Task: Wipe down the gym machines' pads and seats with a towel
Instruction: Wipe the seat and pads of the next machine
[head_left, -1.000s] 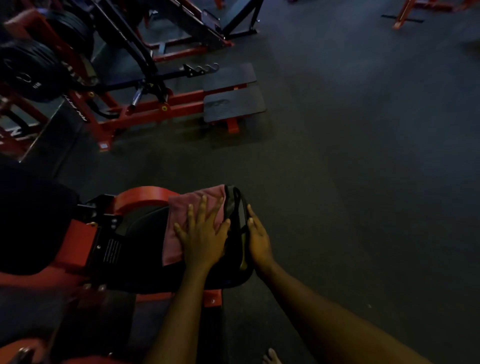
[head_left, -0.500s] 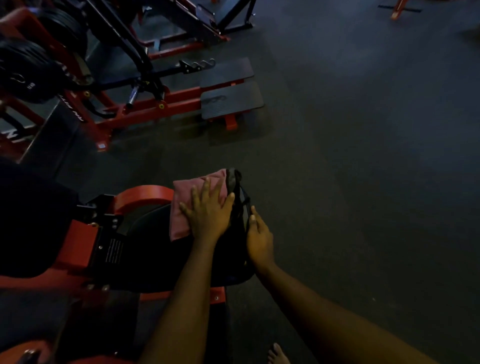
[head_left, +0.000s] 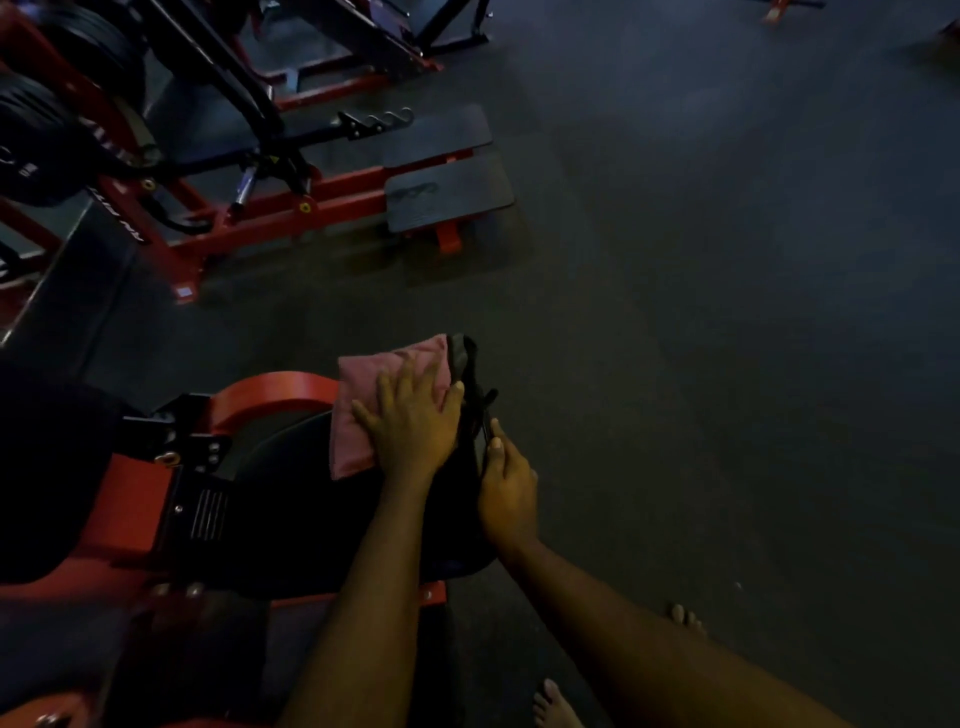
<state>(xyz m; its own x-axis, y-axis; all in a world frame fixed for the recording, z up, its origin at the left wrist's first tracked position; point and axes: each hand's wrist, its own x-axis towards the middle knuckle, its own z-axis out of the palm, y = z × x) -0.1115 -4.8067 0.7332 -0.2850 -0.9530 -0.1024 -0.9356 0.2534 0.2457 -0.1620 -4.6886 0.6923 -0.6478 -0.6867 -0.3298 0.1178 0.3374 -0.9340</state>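
A folded pink towel (head_left: 363, 410) lies on the far end of a black seat pad (head_left: 306, 509) on a red-framed machine at lower left. My left hand (head_left: 410, 426) presses flat on the towel with fingers spread and straight. Against the pad's right edge rests my right hand (head_left: 506, 488), its thumb straight along the rim beside a black strap (head_left: 470, 374); its other fingers are hidden down the pad's side.
A red and black plate-loaded machine (head_left: 249, 208) with black weight plates (head_left: 36, 145) and two black footplates (head_left: 449, 189) stands at upper left. Dark rubber floor (head_left: 727, 312) spreads to the right. Bare toes (head_left: 553, 706) show at the bottom.
My left hand has slid the towel away from me, toward the pad's far end. My right hand has stayed at the pad's right edge.
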